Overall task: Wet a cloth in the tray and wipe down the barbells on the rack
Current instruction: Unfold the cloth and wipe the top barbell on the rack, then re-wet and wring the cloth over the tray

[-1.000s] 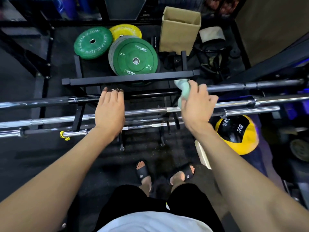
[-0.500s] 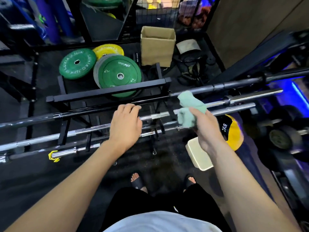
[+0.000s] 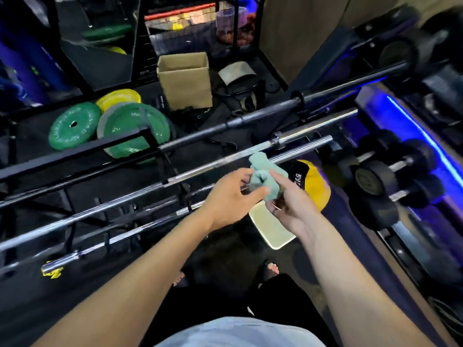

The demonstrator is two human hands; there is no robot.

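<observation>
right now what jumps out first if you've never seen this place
The crumpled green cloth at centre, held between the left hand and right hand, above a pale tray on the floor. Behind run long chrome barbells on the rack; green weight plates lean far left.

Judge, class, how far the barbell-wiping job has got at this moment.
Done: nothing provable; no barbell looks visibly wet or wiped. In hand: both the left hand and right hand hold the bunched green cloth off the bars, above the white tray. Left: probably wetting or refolding it, then wiping the racked bars.
</observation>
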